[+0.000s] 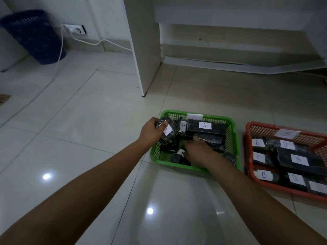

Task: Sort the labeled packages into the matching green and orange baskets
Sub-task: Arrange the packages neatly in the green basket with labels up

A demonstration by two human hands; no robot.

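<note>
An A package [167, 130] is gripped by the left hand [151, 131] over the green basket [231, 124]; the right hand [198, 152] is laid inside, grip unclear. Sorting appears nearly done.

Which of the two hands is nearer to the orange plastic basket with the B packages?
Right. The right hand reaches into the green plastic basket beside the orange plastic basket. The left hand grips a black wrapped package at the green basket's far left edge.

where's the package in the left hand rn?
Head view: the package is gripped in the left hand over the far-left corner of the green basket, left of the orange basket.
</note>
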